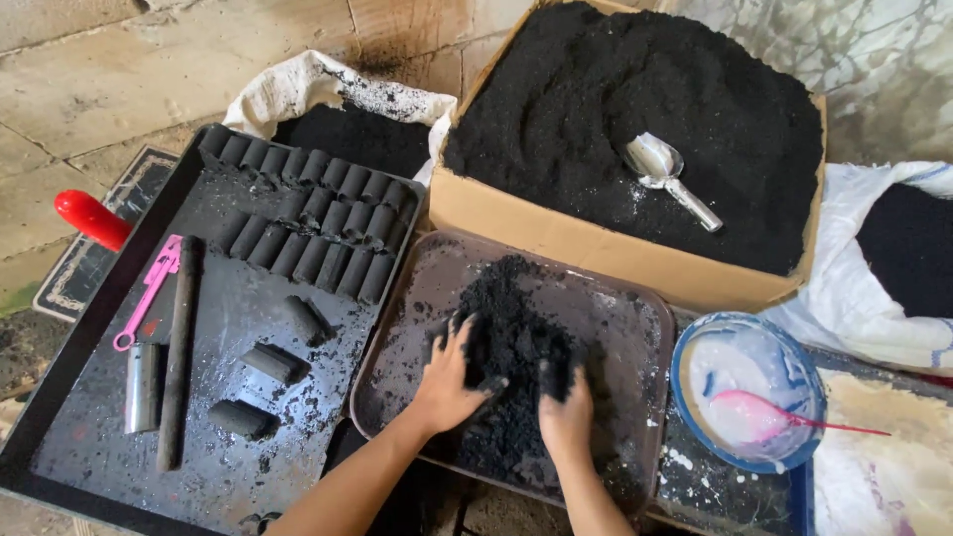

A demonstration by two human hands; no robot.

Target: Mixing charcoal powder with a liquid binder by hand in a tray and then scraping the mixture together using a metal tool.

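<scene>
I see a heap of coarse, damp-looking black charcoal powder (511, 342) piled in the middle of a rounded brown metal tray (635, 308), clumpy at the top and smeared thin toward the tray's edges. My left hand (447, 382) is pressed into the heap's near left side with its fingers (465, 333) spread apart and blackened, and my right hand (566, 412) digs in just beside it, its fingers curled down into the powder so I cannot tell how tightly they close. To the left lies a flat black rectangular tray (223, 467) carrying rows of short black pressed cylinders (318, 223), three loose ones nearer me, a long dark metal tube (179, 347), a short steel tube (141, 387) and a pink plastic tool (149, 288). Behind the brown tray stands an open tan cardboard box (556, 238) full of the same black powder, with a shiny metal scoop (665, 174) lying on top. A white woven sack (298, 89) of powder sits behind the black tray, another at far right. A blue-rimmed bowl of white paste (745, 382) with a pink spoon stands at the right.
</scene>
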